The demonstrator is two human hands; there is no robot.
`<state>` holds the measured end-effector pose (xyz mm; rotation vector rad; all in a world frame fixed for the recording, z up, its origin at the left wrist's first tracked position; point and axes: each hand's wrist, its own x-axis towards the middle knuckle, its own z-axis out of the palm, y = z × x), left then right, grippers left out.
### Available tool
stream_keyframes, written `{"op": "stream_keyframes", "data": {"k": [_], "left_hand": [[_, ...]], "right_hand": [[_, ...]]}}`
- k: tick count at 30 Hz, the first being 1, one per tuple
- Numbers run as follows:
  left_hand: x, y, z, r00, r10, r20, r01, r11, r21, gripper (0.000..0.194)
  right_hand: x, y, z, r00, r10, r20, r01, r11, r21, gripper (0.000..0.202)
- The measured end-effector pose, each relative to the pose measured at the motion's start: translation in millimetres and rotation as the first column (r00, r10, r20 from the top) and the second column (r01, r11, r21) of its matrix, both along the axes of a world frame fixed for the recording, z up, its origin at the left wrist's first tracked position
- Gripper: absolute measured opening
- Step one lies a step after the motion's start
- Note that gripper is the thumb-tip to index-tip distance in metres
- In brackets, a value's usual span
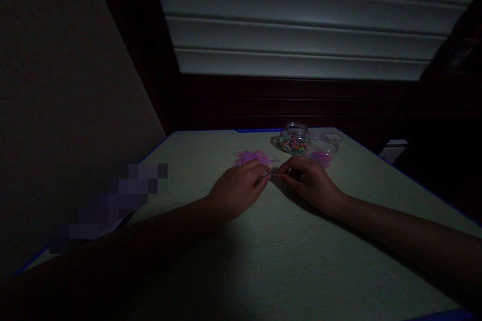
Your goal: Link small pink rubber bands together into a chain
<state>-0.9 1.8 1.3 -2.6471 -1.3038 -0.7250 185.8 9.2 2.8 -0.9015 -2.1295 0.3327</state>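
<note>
Between my two hands, over the middle of the table (pixel 271 261), a thin rubber band (pixel 274 174) is stretched in a short line. My left hand (pixel 237 185) pinches one end of it between thumb and fingers. The other end is in the fingertips of my right hand (pixel 314 183), whose thumb and index finger form a loop. Just beyond my left hand lies a loose pile of tiny pink and purple rubber bands (pixel 251 155), partly hidden by its fingers. The dim light blurs fine detail of the held band.
Behind my right hand stands a clear jar (pixel 296 126) of multicoloured ring-shaped bands. Beside it is a clear round container (pixel 324 143) with pink bands in it. A pixelated object (pixel 113 205) lies along the left table edge. A slatted shutter (pixel 301 15) rises behind the table.
</note>
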Motion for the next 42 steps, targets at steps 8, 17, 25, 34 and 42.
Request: {"op": "stream_keyframes", "data": {"k": [8, 17, 25, 34, 42], "left_hand": [[-0.9, -0.7, 2.0, 1.0, -0.014, -0.012, 0.014, 1.0, -0.011, 0.023], [-1.5, 0.2, 0.4, 1.0, -0.014, -0.017, 0.014, 1.0, -0.01, 0.022], [-1.5, -1.1, 2.1, 1.0, -0.016, -0.024, 0.016, 1.0, -0.014, 0.023], [-0.7, -1.4, 2.2, 1.0, -0.014, -0.019, 0.013, 1.0, -0.017, 0.022], [-0.3, -2.5, 2.9, 1.0, -0.009, -0.029, 0.008, 1.0, -0.023, 0.022]], "right_hand": [[0.6, 0.1, -0.9, 1.0, -0.012, 0.0, 0.012, 1.0, -0.026, 0.007], [1.3, 1.5, -3.6, 1.0, -0.022, 0.008, 0.022, 1.0, -0.009, 0.02], [1.1, 2.7, -3.4, 1.0, -0.019, 0.001, 0.019, 1.0, -0.018, 0.011], [0.8, 2.3, -1.3, 0.998, -0.057, 0.006, 0.057, 0.998, -0.022, 0.012], [0.7, 1.4, -0.1, 0.998, -0.058, -0.007, 0.058, 0.997, -0.043, 0.01]]}}
